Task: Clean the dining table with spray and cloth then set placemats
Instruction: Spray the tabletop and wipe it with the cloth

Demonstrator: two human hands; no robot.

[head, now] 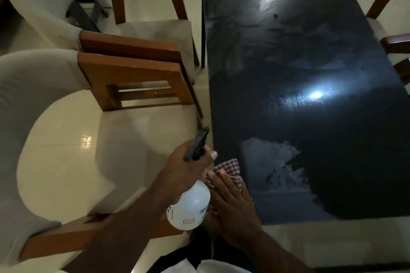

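A dark glossy dining table (310, 117) fills the right half of the head view, with pale wipe smears and light glare on it. My left hand (188, 166) grips the neck of a white spray bottle (189, 206) with a black trigger head, held just left of the table's near left corner. My right hand (233, 201) lies flat with straight fingers on a red-and-white checked cloth (230, 167), pressing it onto that corner of the table. No placemats are in view.
Two upholstered chairs with wooden arms (133, 73) stand close along the table's left side. More wooden chair parts (395, 42) show at the right edge. Pale tiled floor (66, 139) lies between them.
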